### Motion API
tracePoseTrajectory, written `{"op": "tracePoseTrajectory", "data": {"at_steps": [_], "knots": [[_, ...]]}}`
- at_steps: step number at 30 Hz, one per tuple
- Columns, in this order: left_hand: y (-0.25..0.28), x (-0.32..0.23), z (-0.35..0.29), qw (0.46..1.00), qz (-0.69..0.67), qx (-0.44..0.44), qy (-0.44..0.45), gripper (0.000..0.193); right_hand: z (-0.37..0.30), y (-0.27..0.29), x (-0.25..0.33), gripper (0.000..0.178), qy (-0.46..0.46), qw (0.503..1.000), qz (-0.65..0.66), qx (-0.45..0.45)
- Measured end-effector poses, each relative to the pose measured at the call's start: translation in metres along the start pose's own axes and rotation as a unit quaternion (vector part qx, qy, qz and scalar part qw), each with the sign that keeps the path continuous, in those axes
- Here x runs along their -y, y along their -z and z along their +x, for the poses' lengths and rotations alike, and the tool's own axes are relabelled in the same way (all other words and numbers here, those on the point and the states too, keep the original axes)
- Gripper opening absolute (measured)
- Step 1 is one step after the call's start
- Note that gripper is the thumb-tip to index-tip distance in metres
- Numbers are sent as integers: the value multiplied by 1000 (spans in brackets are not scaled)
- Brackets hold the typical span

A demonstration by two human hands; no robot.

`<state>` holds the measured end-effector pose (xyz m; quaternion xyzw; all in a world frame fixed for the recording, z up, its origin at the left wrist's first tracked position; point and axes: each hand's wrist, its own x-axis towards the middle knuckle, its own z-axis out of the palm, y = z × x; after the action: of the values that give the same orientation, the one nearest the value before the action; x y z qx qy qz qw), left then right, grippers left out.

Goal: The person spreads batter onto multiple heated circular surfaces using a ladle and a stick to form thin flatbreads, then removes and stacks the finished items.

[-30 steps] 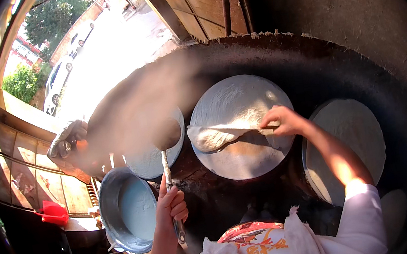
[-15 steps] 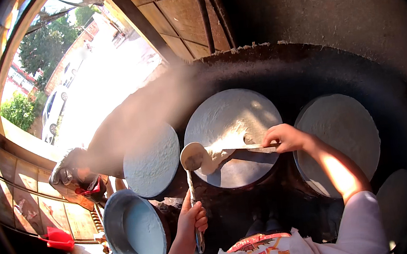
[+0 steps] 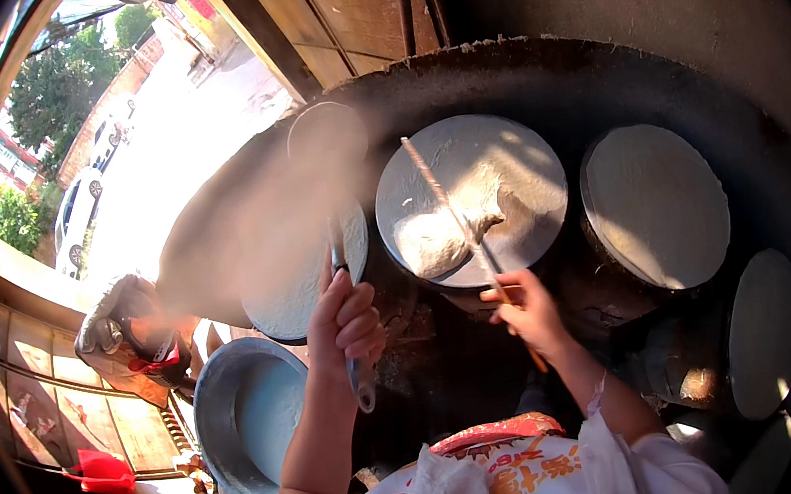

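Note:
My left hand (image 3: 350,328) is closed round the handle of a ladle (image 3: 335,239). The ladle's round bowl is up by the window opening, blurred behind a hazy smear. Thumb and fingers of my right hand (image 3: 532,317) grip a slim wooden stick (image 3: 450,204), which slants across the middle round griddle (image 3: 536,236). Thick pale batter (image 3: 426,241) sits heaped at the griddle's near left, and a thinner layer spreads toward its far right. Below the left griddle (image 3: 296,302), a blue-grey basin (image 3: 207,405) of pale batter stands beside my left forearm.
On the right are a griddle covered with a pale round sheet (image 3: 659,207) and another disc (image 3: 764,332) nearer me. A dark curved metal rim (image 3: 530,56) runs behind the griddles. At far left lies a red bag (image 3: 104,472) by a person's bent arm and dark clothing (image 3: 133,340).
My left hand has lifted the ladle up and away from the middle griddle. My right hand has moved down and left, and the stick has turned from level to steep across the batter.

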<state>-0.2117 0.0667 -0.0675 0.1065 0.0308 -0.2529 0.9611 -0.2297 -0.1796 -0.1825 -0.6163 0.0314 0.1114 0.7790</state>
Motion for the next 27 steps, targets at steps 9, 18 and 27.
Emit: {"op": "tracePoseTrajectory", "data": {"at_steps": [9, 18, 27], "knots": [[13, -35, -43, 947, -285, 23, 147, 38, 31, -156, -106, 29, -26, 960, 87, -266], [12, -47, -89, 968, -207, -8, 143, 38, 52, -97, -55, 34, 15, 900, 190, -391], [25, -32, -64, 987, -102, -36, 120, 41, -52, -44, -81, 33, -69, 953, -40, -293]]}}
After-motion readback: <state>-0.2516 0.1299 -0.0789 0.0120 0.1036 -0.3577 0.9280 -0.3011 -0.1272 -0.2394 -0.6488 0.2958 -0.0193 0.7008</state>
